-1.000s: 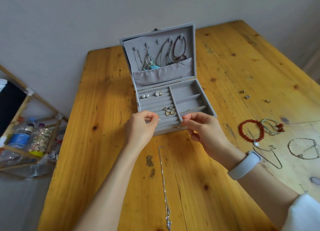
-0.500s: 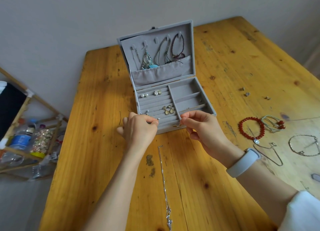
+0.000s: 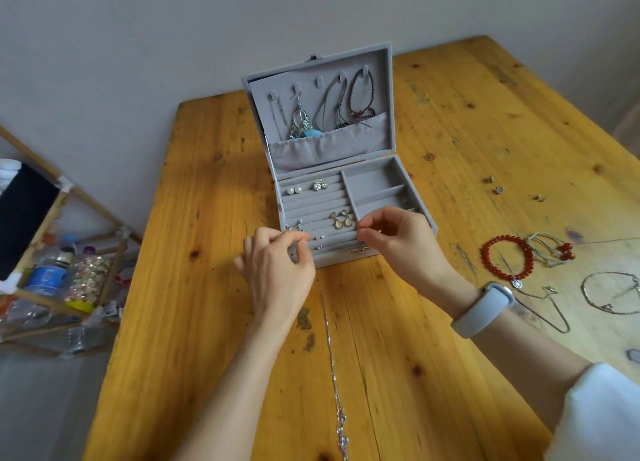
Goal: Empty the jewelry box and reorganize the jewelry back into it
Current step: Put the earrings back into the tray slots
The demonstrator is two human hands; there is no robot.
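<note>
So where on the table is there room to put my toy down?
Bare wood lies left of the jewelry box, out to the table edge, and behind the box on the right. It is crowded by the red bracelet and chains, and around the long necklace.

Soft, even daylight, faint shadows on the table [image 3: 450,121], sharp centre, wide-angle bending at the edges.

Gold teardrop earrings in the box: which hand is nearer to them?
Right. The right hand has its fingers just beside the gold teardrop earrings, to their right; the left hand sits lower left, farther off.
</note>
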